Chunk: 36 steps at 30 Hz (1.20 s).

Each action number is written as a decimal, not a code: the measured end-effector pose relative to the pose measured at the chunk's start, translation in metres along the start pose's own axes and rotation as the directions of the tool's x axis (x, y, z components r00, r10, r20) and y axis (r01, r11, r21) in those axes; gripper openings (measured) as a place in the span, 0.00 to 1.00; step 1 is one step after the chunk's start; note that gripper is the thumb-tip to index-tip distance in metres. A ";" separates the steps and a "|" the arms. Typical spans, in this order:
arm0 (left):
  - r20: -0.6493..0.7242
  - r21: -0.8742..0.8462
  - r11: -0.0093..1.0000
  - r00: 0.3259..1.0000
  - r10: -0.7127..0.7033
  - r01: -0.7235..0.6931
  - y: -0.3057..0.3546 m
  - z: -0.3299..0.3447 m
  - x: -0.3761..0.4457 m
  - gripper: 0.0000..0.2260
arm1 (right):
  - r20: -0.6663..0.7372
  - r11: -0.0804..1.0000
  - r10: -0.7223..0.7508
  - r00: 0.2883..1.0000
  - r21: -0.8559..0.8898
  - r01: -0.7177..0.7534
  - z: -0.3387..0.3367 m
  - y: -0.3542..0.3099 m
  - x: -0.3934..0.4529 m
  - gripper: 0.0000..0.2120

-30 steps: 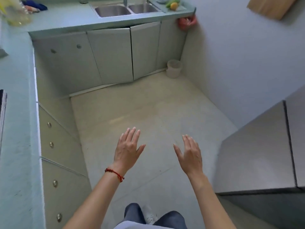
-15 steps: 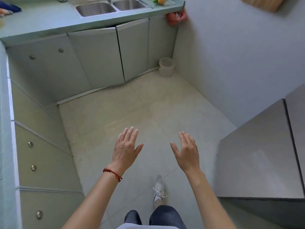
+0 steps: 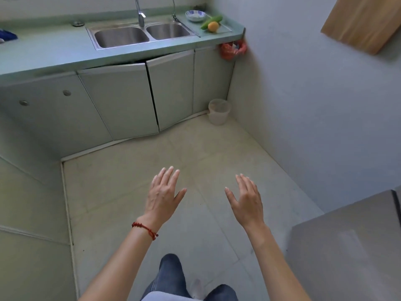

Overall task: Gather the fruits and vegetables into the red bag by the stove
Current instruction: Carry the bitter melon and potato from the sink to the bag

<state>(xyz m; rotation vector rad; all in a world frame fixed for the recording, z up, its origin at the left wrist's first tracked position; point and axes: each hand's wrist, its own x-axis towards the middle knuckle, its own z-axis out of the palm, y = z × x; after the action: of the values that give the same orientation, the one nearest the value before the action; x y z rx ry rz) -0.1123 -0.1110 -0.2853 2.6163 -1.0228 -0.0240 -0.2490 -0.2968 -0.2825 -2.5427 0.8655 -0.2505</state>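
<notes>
Compared with half a second ago, the sink and its table sit lower and larger in view, so the person has come closer to them, while both hands keep the same raised, empty pose.

Nearest the camera, two knees in dark jeans [image 3: 171, 276] show at the bottom edge above the pale floor [image 3: 130, 192]. Both bare forearms reach forward. On the left wrist is a red string bracelet [image 3: 145, 229]. The left hand [image 3: 163, 196] is held palm down, its fingers [image 3: 168, 178] straight and loosely together with the thumb angled out, holding nothing. The right hand [image 3: 247, 200] is just as empty, fingers [image 3: 243, 184] slightly spread and thumb out. The hands are apart, over bare floor.

At right, a grey appliance top [image 3: 347, 246] fills the corner. Farther on, a small pale bin [image 3: 219, 111] stands on the floor in the corner, beside the cabinet doors [image 3: 121, 101], two of which hang slightly ajar.

Above them runs the green table [image 3: 43, 53] with a double steel sink [image 3: 143, 34] and tap [image 3: 140, 11]. On the drainboard right of the sink lie a green cucumber [image 3: 211, 21] and an orange fruit [image 3: 212, 26], touching, with a patterned bowl [image 3: 195, 15] just behind. A red bag [image 3: 233, 49] hangs under the table's right end, against the wall. A wooden board [image 3: 364, 20] is at upper right.
</notes>
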 end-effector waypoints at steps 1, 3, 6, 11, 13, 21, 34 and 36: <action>-0.008 0.004 1.000 1.000 0.003 -0.003 0.000 0.001 0.015 0.26 | 0.003 1.000 -0.005 1.000 0.002 0.005 0.000 0.001 0.014 0.33; -0.004 0.002 1.000 1.000 0.008 -0.008 -0.002 0.002 0.047 0.26 | 0.008 1.000 -0.016 1.000 0.003 0.016 0.002 0.001 0.045 0.36; -0.009 0.003 1.000 1.000 0.017 -0.017 -0.011 0.008 0.099 0.27 | 0.024 1.000 -0.015 1.000 0.001 0.015 0.010 0.001 0.095 0.32; -0.014 0.013 0.999 0.999 0.044 -0.043 -0.034 0.014 0.200 0.27 | 0.013 1.000 -0.004 1.000 0.008 0.004 0.024 -0.011 0.194 0.32; -0.001 0.014 0.999 0.999 0.047 -0.047 -0.045 0.014 0.242 0.26 | 0.014 1.000 0.000 1.000 0.012 0.000 0.027 -0.017 0.236 0.32; 0.040 0.057 0.997 0.997 0.058 -0.061 -0.082 0.012 0.383 0.26 | -0.015 0.999 0.040 0.999 -0.015 -0.040 0.032 -0.034 0.372 0.39; 0.122 0.100 0.995 0.993 -0.011 -0.001 -0.088 0.046 0.600 0.26 | -0.026 0.996 -0.001 1.000 -0.093 -0.001 0.038 -0.006 0.601 0.32; 0.109 0.105 0.994 0.994 -0.023 0.011 -0.082 0.047 0.637 0.26 | -0.014 0.995 -0.017 1.000 -0.103 0.016 0.031 -0.003 0.642 0.30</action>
<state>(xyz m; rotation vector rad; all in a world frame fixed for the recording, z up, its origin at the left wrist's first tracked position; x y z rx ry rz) 0.4082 -0.4904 -0.2896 2.7454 -1.0657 -0.1237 0.2674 -0.6788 -0.2907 -2.6472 0.8844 -0.2358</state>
